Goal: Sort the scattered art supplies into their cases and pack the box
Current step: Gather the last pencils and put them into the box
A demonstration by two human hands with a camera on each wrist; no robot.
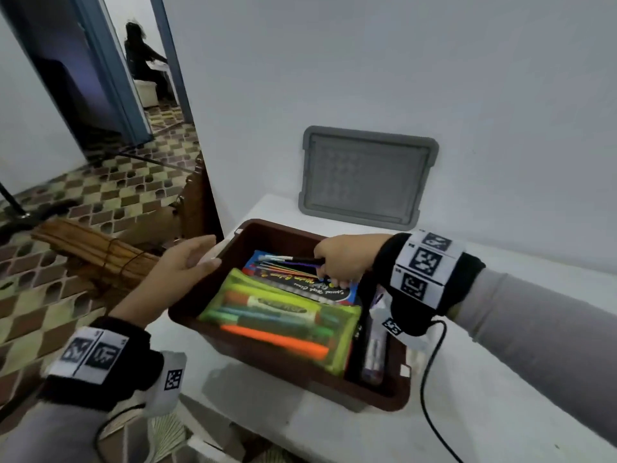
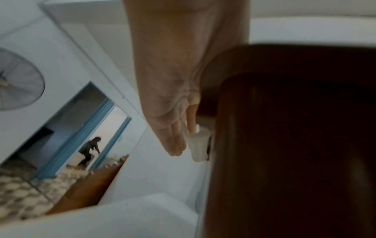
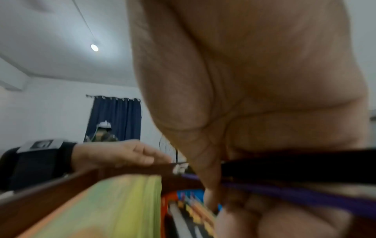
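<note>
A brown plastic box (image 1: 283, 370) stands on the white table. Inside lie a green mesh case (image 1: 283, 315) full of markers and a blue-and-black paint tin (image 1: 320, 289). My right hand (image 1: 334, 267) is inside the box at its far end, gripping a bundle of paint brushes (image 1: 287, 262) just above the tin. The right wrist view shows the black and purple brush handles (image 3: 284, 167) crossing under my right hand (image 3: 223, 185). My left hand (image 1: 202, 259) rests with relaxed fingers on the box's left rim. Its fingers (image 2: 177, 141) touch a white latch (image 2: 198, 143) there.
The grey lid (image 1: 364, 175) leans against the wall behind the box. A clear case with a purple item (image 1: 374, 355) stands along the box's right inner wall. The table's left edge drops to a tiled floor with a wooden chair (image 1: 100, 252). A person sits beyond the doorway (image 1: 143, 58).
</note>
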